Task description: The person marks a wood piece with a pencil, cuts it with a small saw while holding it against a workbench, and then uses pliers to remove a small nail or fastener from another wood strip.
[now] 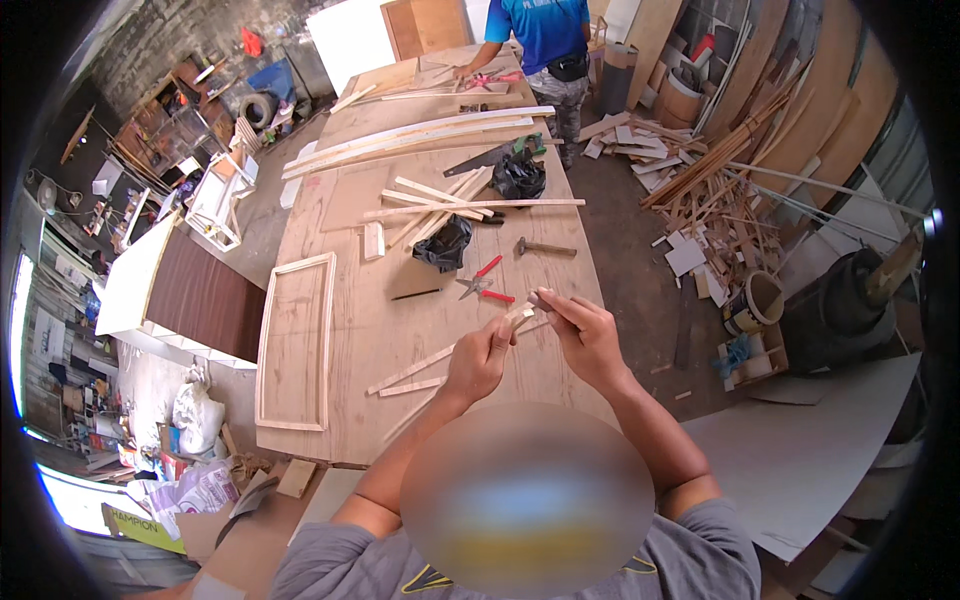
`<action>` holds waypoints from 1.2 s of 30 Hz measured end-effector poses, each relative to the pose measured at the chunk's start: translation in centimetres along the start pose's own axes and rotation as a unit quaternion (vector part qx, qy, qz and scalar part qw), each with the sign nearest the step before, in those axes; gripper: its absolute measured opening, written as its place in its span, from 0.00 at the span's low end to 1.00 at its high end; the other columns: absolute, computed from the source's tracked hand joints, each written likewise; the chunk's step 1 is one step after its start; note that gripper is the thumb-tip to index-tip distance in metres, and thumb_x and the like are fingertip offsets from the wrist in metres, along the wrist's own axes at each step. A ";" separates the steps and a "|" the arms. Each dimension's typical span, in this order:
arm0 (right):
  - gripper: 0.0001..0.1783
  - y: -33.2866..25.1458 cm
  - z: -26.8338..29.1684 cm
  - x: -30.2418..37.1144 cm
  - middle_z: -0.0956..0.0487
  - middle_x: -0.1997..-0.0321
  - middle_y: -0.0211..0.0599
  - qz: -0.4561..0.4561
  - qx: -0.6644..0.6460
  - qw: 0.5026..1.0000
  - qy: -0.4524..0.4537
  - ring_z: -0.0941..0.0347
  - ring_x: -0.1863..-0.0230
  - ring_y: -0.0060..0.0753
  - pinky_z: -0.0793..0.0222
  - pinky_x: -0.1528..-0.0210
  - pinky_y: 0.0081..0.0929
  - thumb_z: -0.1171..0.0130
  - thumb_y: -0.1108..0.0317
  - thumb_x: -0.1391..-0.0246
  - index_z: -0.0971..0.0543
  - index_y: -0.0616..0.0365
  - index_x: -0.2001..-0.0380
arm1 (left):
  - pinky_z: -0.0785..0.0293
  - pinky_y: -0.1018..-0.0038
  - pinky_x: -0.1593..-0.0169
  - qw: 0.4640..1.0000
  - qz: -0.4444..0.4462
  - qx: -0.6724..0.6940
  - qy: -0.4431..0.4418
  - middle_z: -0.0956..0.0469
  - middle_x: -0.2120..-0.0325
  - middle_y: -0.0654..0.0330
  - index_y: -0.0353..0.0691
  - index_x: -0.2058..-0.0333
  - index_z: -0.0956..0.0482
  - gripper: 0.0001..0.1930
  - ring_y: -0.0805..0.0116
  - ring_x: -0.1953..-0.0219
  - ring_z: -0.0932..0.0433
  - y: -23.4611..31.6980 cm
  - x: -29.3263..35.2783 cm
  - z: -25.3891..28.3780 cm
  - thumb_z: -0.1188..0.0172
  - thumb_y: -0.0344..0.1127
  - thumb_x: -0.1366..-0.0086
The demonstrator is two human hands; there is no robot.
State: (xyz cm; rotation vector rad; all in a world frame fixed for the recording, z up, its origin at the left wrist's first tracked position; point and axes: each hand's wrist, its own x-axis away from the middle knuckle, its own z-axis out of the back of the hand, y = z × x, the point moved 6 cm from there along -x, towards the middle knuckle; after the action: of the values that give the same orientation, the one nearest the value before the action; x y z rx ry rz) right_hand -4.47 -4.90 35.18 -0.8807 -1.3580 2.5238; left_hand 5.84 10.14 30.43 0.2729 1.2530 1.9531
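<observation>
My left hand [480,362] is closed around a thin pale wooden strip [523,315], whose end sticks out past the thumb. Close by on the right, my right hand [588,338] pinches a small dark flat piece [537,299] against or right beside that end; what kind of piece it is I cannot make out. Below my hands, more wooden strips [412,387] lie on the plywood-topped table [350,440]. Just beyond them are red-handled snips [482,284], a hammer [546,247] and a thin black stick, perhaps a pencil [416,294].
A rectangular wooden frame [330,340] lies at the table's left. Farther back are black plastic bags [443,243], a handsaw [480,160] and long strips [410,135]. Another person [540,45] stands at the far end. Scrap wood [710,215] covers the floor at right; a brown-and-white cabinet [205,290] stands left.
</observation>
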 end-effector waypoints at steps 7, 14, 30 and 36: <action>0.21 1.0 -0.1 0.4 0.15 0.60 0.44 0.019 -0.011 1.000 0.006 0.18 0.64 0.33 0.26 0.61 0.25 0.41 0.83 0.41 0.19 0.59 0.45 | 0.33 0.58 0.72 1.000 -0.022 0.018 0.000 0.30 0.83 0.49 0.40 0.65 0.23 0.24 0.45 0.78 0.25 0.2 0.1 0.0 0.59 0.53 0.21; 0.20 -0.4 -0.3 1.1 0.15 0.61 0.42 0.037 -0.097 0.994 -0.021 0.19 0.63 0.31 0.27 0.60 0.23 0.41 0.83 0.41 0.18 0.60 0.46 | 0.30 0.54 0.71 0.995 -0.083 -0.045 0.006 0.25 0.78 0.49 0.42 0.64 0.25 0.21 0.41 0.73 0.22 0.8 0.3 0.7 0.57 0.51 0.22; 0.19 1.5 0.4 1.1 0.17 0.66 0.37 -0.017 -0.012 0.997 -0.074 0.21 0.65 0.27 0.29 0.62 0.22 0.39 0.84 0.44 0.15 0.57 0.50 | 0.29 0.56 0.71 0.974 -0.169 -0.153 0.005 0.24 0.78 0.53 0.43 0.64 0.23 0.16 0.47 0.73 0.22 2.1 0.8 1.3 0.50 0.47 0.24; 0.18 0.6 0.3 1.5 0.20 0.71 0.39 0.021 -0.079 0.996 -0.036 0.24 0.72 0.33 0.30 0.68 0.28 0.35 0.78 0.44 0.15 0.53 0.50 | 0.29 0.55 0.72 0.978 -0.134 -0.161 -0.012 0.24 0.78 0.53 0.43 0.64 0.22 0.16 0.46 0.73 0.21 1.7 0.5 0.9 0.50 0.47 0.25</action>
State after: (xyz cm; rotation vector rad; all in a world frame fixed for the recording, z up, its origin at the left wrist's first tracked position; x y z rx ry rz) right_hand -5.77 -4.91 34.21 -0.8611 -1.5959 2.5300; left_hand 5.13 10.79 32.21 -0.0360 0.8874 1.8725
